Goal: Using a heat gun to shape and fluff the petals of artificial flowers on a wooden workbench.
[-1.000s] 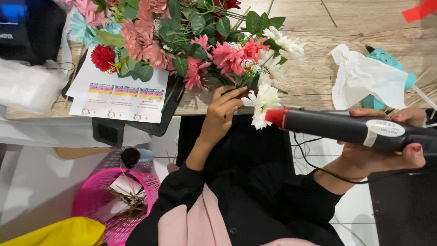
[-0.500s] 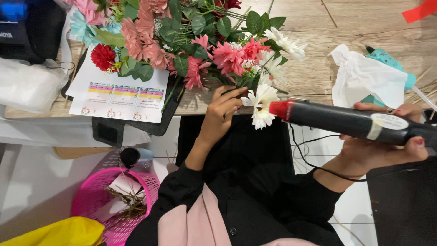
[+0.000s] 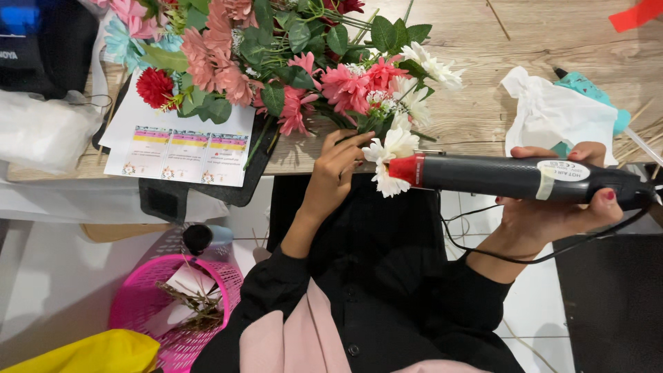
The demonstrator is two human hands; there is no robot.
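Note:
My left hand pinches the stems of an artificial bouquet of pink, red and white flowers with green leaves, lying at the wooden table's front edge. A white flower hangs just past that edge beside my fingers. My right hand grips a black heat gun held level, and its red nozzle points left and touches the white flower. The gun's black cord loops below my wrist.
A printed card sheet lies on a black board at the left. White crumpled cloth and a teal item sit at the right. A pink basket with scraps and a yellow bag stand on the floor.
The heat gun has levelled out as my right hand rose a little, and its red nozzle has edged left against the white flower. My left hand has stayed on the stems.

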